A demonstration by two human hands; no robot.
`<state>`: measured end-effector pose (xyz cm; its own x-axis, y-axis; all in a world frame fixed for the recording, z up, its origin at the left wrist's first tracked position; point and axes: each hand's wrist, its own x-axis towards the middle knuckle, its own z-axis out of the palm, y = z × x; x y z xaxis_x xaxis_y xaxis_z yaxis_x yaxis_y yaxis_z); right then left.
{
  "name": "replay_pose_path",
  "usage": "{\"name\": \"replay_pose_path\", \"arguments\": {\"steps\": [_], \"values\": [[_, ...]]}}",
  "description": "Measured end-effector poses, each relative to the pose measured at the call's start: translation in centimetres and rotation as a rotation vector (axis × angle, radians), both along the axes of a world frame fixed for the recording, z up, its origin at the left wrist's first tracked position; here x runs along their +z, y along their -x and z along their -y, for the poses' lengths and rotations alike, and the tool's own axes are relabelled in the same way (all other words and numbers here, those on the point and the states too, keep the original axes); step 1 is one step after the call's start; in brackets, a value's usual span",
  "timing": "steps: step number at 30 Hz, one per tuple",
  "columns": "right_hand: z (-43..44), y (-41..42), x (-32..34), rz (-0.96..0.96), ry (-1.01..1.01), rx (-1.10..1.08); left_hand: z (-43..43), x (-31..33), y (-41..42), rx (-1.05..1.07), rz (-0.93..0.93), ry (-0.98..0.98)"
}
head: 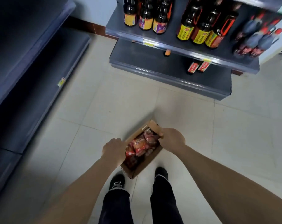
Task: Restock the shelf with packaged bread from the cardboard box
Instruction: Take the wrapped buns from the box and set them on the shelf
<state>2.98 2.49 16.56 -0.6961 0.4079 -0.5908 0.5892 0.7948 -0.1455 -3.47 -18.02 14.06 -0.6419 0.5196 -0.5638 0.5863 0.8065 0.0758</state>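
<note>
Cardboard box (151,126), open-topped, low in view at 6 o'clock, long axis running 7 to 1 o'clock. Packaged bread (139,143) lies inside it: red and orange wrappers, heaped together. Left hand (113,148) at the box's 9 o'clock side, fingers curled over the long wall, gripping it. Right hand (171,139) at the box's 2 o'clock corner, thumb and fingers pinching the end flap. Whether the box rests on the pale tiled floor (104,102) or hangs just above it: cannot tell. Black shoes (116,181) flank its near end. Dark shelf (32,70) runs along 9 to 11 o'clock. Second shelf unit (169,44) at 1 o'clock carries dark sauce bottles (161,15) with yellow and purple labels.
</note>
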Motion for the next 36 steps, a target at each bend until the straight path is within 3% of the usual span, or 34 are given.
{"name": "replay_pose_path", "arguments": {"steps": [8,20,23,26,28,31,34,36], "values": [[-6.9,-0.5,-12.7,0.135,0.079,0.067,-4.9,-11.6,-1.7,0.164,0.127,0.144],[-8.7,0.3,-36.7,0.216,0.113,0.065,-8.2,-33.4,-2.1,0.340,0.198,0.051],[-8.9,0.7,-42.7,0.232,0.120,0.001,-8.3,-39.4,-1.9,0.420,0.237,0.040],[-9.0,1.0,-47.7,0.250,0.230,-0.218,-8.6,-45.0,-2.1,0.504,0.318,-0.044],[-9.2,1.3,-50.3,0.221,0.408,-0.458,-8.8,-48.0,-2.1,0.614,0.408,-0.136],[-9.5,1.9,-53.1,0.198,0.582,-0.757,-9.6,-49.6,-1.7,0.952,0.585,-0.322],[-9.4,2.5,-54.7,0.140,0.648,-0.891,-10.7,-50.2,-1.5,1.308,0.825,-0.445],[-9.0,2.6,-54.5,0.062,0.631,-0.878,-11.2,-50.3,-1.2,1.472,0.840,-0.521]]}}
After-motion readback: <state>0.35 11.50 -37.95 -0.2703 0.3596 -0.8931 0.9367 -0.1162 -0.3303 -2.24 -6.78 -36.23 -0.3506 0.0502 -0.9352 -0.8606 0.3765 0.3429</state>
